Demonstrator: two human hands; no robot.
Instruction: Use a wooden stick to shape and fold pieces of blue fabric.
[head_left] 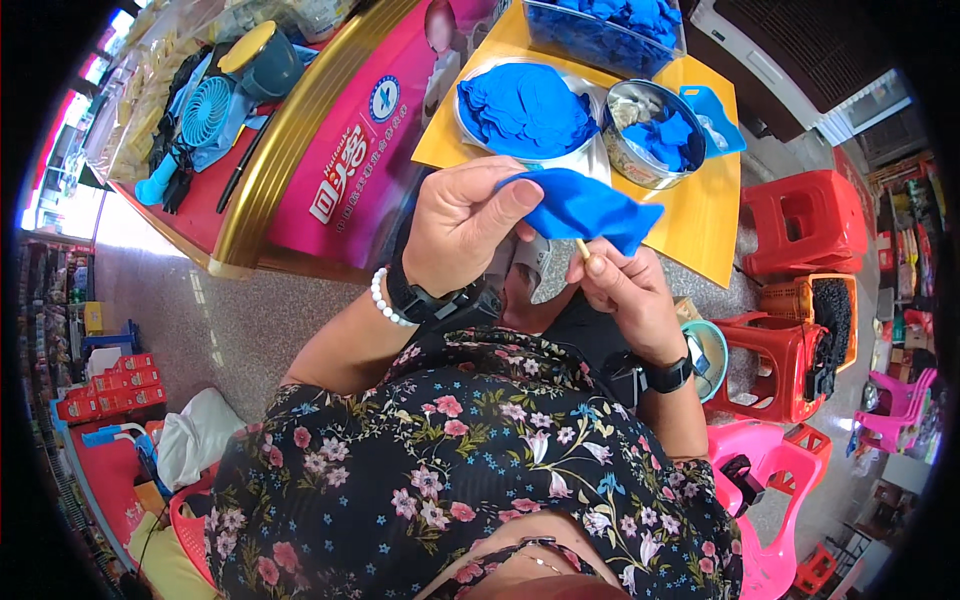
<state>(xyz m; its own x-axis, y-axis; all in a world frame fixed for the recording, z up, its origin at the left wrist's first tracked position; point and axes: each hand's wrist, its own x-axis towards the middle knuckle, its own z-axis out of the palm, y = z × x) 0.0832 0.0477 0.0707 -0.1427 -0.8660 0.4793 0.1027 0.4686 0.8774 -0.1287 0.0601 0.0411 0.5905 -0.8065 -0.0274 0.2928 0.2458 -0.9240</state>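
A piece of bright blue fabric (590,205) is stretched between my hands, above the near edge of the yellow table (700,225). My left hand (460,215) pinches its left end between thumb and fingers. My right hand (630,290) is closed around a thin wooden stick (582,247), whose upper end meets the underside of the fabric. Beyond my hands, a heap of flat blue fabric pieces (525,108) lies in a pale round dish. To its right stands a round tin (640,172) with crumpled blue pieces and some pale material inside.
A clear plastic bin (600,48) of blue pieces stands at the table's far end, with a blue plastic scoop-like tray (715,125) beside the tin. A pink counter with gold trim (265,150) rises at left, bearing a small blue fan (205,110). Red stools (805,220) stand right.
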